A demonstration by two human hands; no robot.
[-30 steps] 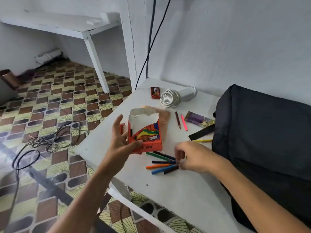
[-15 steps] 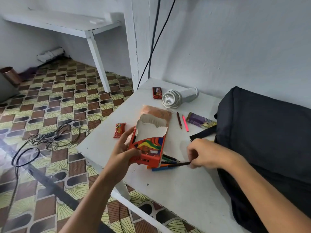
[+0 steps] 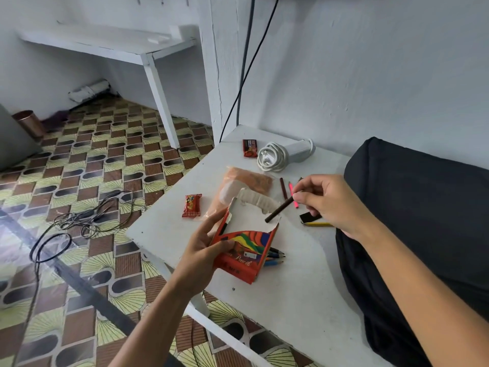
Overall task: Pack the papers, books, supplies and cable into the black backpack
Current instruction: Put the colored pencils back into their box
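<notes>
The pencil box [image 3: 244, 250], torn open at the top, is held above the white table [image 3: 291, 300] by the left hand [image 3: 203, 250], fingers curled round its left side, while the right hand [image 3: 328, 202] pinches a dark pencil [image 3: 279, 209] with its tip at the box mouth. The step in hand appears to be refilling the box before it goes into the black backpack [image 3: 423, 221], which lies at the table's right; the next move calls for aligning the pencil with the opening and sliding it in. More pencils [image 3: 275, 256] lie partly hidden behind the box, the backpack's opening is not visible, and the coiled white cable [image 3: 272, 157] remains unpacked near the wall.
</notes>
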